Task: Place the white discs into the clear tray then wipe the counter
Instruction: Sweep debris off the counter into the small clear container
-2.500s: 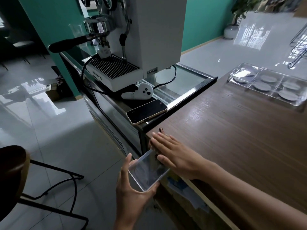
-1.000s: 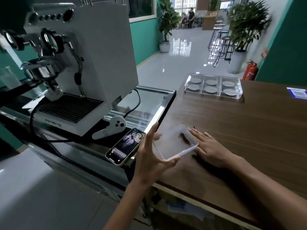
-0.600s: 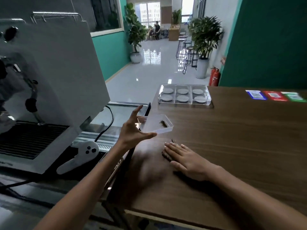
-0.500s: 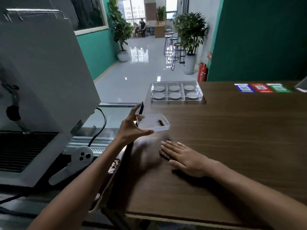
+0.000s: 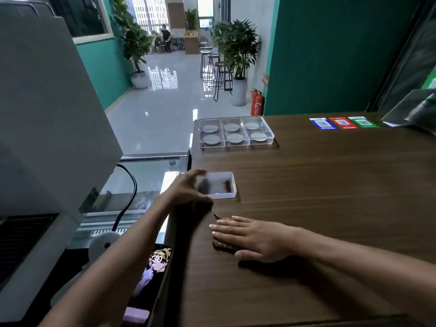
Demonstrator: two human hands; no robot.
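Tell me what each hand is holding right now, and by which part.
The left hand holds the small clear lid by its left end. The right hand lies flat on the counter, holding nothing.

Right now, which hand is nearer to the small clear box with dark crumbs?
Left. The left hand grips the small clear box at its left end. The right hand lies flat on the counter, nearer the person, apart from it.

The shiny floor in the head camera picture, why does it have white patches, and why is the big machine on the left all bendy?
Head view: the floor mirrors bright window light, so glare shows as white patches. Head view: the wide-angle lens bends and stretches the coffee machine near the edge. Head view: the left hand casts a dark shadow on the counter beside the small clear box.
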